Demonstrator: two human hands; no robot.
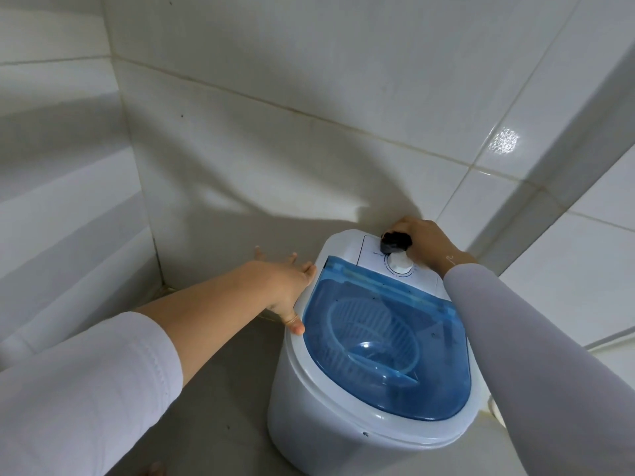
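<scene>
Head view: left hand (281,286) fingers straight and spread, thumb resting on the left rim of the small white washer (326,417). Right hand (429,242) fingers curled round a black lump (396,242) at the washer's back edge, just above the white dial (399,263). Blue see-through lid (426,383) is closed over the tub. Washer stands on the grey floor (220,389), close against the white tiled wall (309,80).

The lump (396,242) gripped by the right hand (427,240) is black; the dial (400,263) just beneath that grip is white, ringed with small dark marks. Nearer than the grip, the lid (443,372) is translucent blue, showing a ribbed basket (367,333), on a plain white washer (330,431). Tiles (309,70) behind the grip are glossy white with brownish grout lines.
</scene>
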